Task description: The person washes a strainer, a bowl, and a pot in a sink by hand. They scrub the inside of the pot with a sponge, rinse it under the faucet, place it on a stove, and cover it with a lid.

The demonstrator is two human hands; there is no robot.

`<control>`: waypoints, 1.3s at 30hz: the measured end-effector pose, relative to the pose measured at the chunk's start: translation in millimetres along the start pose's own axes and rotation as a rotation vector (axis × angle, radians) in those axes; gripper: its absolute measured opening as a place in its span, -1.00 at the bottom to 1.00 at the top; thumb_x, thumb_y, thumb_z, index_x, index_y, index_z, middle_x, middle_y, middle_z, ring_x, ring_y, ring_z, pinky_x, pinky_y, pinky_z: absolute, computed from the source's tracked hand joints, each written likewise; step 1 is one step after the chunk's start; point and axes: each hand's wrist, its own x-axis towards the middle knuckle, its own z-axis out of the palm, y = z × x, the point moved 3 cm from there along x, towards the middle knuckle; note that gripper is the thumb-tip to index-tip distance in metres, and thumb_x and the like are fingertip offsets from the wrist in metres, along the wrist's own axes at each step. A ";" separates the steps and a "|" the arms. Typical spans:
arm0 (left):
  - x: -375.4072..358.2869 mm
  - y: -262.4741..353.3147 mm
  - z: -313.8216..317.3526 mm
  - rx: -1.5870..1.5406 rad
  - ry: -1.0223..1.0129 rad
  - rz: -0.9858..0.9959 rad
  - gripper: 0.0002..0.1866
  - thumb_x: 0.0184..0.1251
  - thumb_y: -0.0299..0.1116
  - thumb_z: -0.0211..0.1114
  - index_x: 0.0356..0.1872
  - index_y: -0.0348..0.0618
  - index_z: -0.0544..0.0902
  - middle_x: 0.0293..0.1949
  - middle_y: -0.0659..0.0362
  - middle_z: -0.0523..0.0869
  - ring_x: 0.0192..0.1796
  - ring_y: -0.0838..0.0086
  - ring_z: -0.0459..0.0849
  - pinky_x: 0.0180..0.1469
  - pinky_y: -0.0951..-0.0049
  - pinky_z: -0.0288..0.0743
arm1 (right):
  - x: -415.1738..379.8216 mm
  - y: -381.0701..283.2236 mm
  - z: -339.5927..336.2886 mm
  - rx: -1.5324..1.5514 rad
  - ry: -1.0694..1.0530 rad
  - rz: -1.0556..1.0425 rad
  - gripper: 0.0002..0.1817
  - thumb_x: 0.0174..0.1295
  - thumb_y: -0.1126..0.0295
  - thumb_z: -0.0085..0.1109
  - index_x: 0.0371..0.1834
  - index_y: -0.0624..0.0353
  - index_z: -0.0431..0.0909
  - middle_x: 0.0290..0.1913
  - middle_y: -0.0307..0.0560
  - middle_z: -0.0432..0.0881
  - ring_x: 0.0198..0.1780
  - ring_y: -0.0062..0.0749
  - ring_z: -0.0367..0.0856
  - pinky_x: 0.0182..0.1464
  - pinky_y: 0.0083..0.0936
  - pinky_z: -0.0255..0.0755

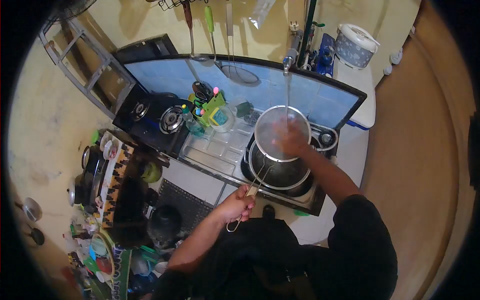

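My left hand [237, 206] is closed around the wire handle of a round mesh strainer [267, 131]. The strainer is held over a metal pot [280, 175] that stands in the sink [306, 199]. Water runs from the tap [287, 64] down into the strainer. My right hand [293, 140] is in the strainer's bowl under the stream, blurred by motion; its fingers and anything they hold cannot be made out.
Left of the sink, the drainboard [215, 152] bears a tub with a sponge [220, 118], a bottle [192, 122] and a green utensil holder [212, 106]. Beyond is a black stove [150, 120]. Utensils hang above. A rice cooker [354, 47] stands at the back right.
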 end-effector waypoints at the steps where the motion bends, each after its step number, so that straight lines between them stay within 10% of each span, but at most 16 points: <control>1: -2.3 -2.2 3.6 0.019 -0.002 0.012 -0.82 0.42 -0.47 -0.01 -0.04 0.00 0.27 -0.52 0.30 0.36 -0.66 0.65 0.28 -0.68 0.54 0.25 | 1.8 12.1 -15.5 -0.204 0.144 0.142 -0.21 0.36 -0.12 -0.12 0.45 0.29 0.10 0.45 0.35 0.10 0.51 0.21 -0.01 0.49 0.03 -0.14; 5: 4.9 0.3 17.3 0.137 -0.029 0.015 -0.83 0.43 -0.46 -0.02 -0.04 0.02 0.28 -0.51 0.31 0.36 -0.66 0.66 0.27 -0.67 0.55 0.25 | 50.5 -5.3 -6.0 0.032 0.065 0.313 -0.22 0.33 -0.07 -0.01 0.47 0.20 0.10 0.49 0.34 0.02 0.51 0.20 -0.02 0.47 0.08 -0.15; 7: 10.1 -4.0 20.0 -0.021 -0.053 0.020 -0.76 0.46 -0.44 -0.03 0.09 0.02 0.27 -0.50 0.29 0.35 -0.67 0.65 0.26 -0.68 0.56 0.23 | 51.0 -37.0 24.1 0.019 0.046 -0.028 -0.23 0.30 -0.06 0.03 0.48 0.14 0.12 0.49 0.32 0.03 0.52 0.12 -0.03 0.48 0.07 -0.16; 11: 8.7 -7.4 5.8 -0.086 -0.016 0.058 -0.74 0.46 -0.44 -0.02 0.10 0.02 0.26 -0.50 0.29 0.36 -0.67 0.65 0.27 -0.68 0.56 0.22 | 33.4 -12.2 7.5 0.168 -0.097 -0.066 -0.29 0.34 -0.06 -0.05 0.46 0.09 0.16 0.48 0.34 0.05 0.52 0.21 -0.06 0.49 0.07 -0.18; 16: 5.6 -3.6 5.5 -0.018 0.052 0.141 -0.78 0.45 -0.46 -0.04 0.04 -0.02 0.24 -0.51 0.29 0.37 -0.69 0.65 0.26 -0.68 0.52 0.25 | 47.5 25.9 -32.5 -0.201 0.300 0.305 -0.29 0.27 -0.07 0.08 0.42 0.04 0.25 0.42 0.34 0.16 0.47 0.19 0.07 0.44 0.06 -0.04; 23: 15.5 2.0 -10.8 -0.027 0.121 0.191 -0.77 0.36 -0.52 -0.04 -0.03 -0.04 0.22 -0.53 0.26 0.37 -0.70 0.62 0.27 -0.70 0.49 0.24 | 14.1 -25.9 22.0 0.140 0.294 -0.025 -0.30 0.26 -0.04 0.11 0.38 0.12 0.30 0.35 0.38 0.25 0.42 0.24 0.16 0.43 0.11 -0.01; 29: 14.4 -5.3 4.1 0.056 0.032 0.108 -0.70 0.39 -0.51 -0.02 0.10 -0.03 0.25 -0.54 0.28 0.37 -0.71 0.63 0.27 -0.71 0.53 0.25 | 35.8 -14.9 24.1 -0.186 0.494 0.307 -0.27 0.27 -0.05 0.10 0.42 0.12 0.25 0.39 0.36 0.21 0.45 0.21 0.13 0.41 0.19 -0.03; 35: 7.9 -9.5 -4.3 -0.032 0.014 0.034 -0.74 0.42 -0.49 -0.02 0.07 0.01 0.27 -0.53 0.30 0.36 -0.70 0.63 0.26 -0.71 0.55 0.20 | 31.1 -32.9 18.8 0.093 -0.044 0.024 -0.26 0.31 -0.05 0.03 0.47 0.07 0.14 0.49 0.29 0.06 0.49 0.18 0.05 0.45 0.13 -0.09; 39: 6.3 -3.5 1.8 -0.005 -0.051 -0.001 -0.75 0.44 -0.46 -0.01 0.07 0.02 0.27 -0.53 0.30 0.36 -0.69 0.63 0.27 -0.70 0.56 0.19 | 57.8 -19.5 -6.0 -0.156 0.269 0.216 -0.24 0.30 -0.05 0.03 0.46 0.15 0.13 0.48 0.33 0.07 0.47 0.16 0.09 0.42 0.08 -0.01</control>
